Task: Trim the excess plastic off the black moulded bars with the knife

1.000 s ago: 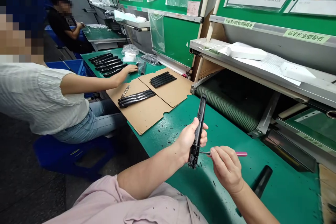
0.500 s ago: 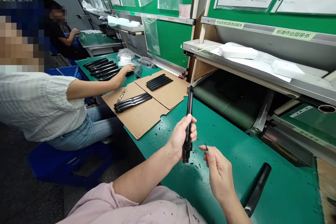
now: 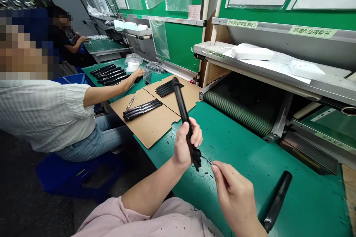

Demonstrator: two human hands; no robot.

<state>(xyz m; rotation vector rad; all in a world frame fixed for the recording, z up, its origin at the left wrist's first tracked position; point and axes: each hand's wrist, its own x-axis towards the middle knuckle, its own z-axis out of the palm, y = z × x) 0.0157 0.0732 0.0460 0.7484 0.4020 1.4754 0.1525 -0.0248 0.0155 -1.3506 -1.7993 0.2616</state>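
My left hand (image 3: 185, 144) is closed round a long black plastic part (image 3: 183, 109), held upright and tilted to the left above the green table (image 3: 239, 148). The part's lower end sticks out below my fingers. My right hand (image 3: 235, 196) sits just right of and below it, fingers pinched together; the small tool it held earlier is hidden by the hand. Small black shavings (image 3: 207, 161) lie on the table between the two hands.
Another black part (image 3: 276, 202) lies on the table at the right. Two cardboard sheets (image 3: 155, 122) carry rows of black parts (image 3: 142, 105). A seated person's hand (image 3: 138, 73) reaches toward more parts further left. A ribbed conveyor (image 3: 244, 109) runs under the shelf.
My left hand has tilted the black part from upright to leaning left. The pink-handled tool in my right hand turned out of sight, and that hand drew back from the part.
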